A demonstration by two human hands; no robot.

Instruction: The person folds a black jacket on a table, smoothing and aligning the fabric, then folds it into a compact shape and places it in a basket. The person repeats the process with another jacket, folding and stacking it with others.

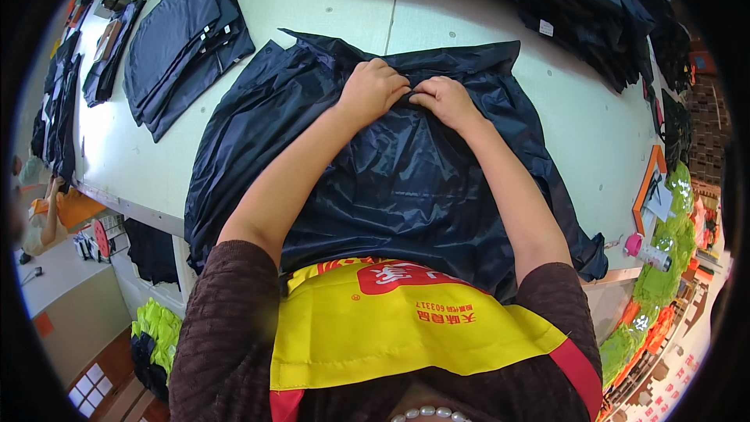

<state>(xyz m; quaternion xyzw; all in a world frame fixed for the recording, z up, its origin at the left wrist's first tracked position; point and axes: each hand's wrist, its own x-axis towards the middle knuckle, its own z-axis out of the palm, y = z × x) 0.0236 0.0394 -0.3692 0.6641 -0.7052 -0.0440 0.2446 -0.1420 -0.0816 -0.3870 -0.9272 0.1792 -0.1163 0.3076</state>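
A dark navy garment (pixel 414 187) of thin, shiny, wrinkled fabric lies spread over the table in front of me, its near part reaching down to my apron. My left hand (pixel 373 92) is closed on its far edge, near the middle, with the fingers curled into the cloth. Close beside it, my right hand (pixel 447 100) pinches the same stretch of fabric between thumb and fingers. The two hands almost meet. What lies under the fingertips is hidden. Beyond the hands, a wide flap of the garment stands out to both sides in pointed corners.
Folded dark garments (pixel 183 47) lie at the table's left, with narrower stacks beyond. A large dark pile (pixel 539 0) covers the far right. A pink-capped bottle (pixel 647 252) is by the right edge. Bright green garments (pixel 160 332) hang low left; another person (pixel 48 223) is at far left.
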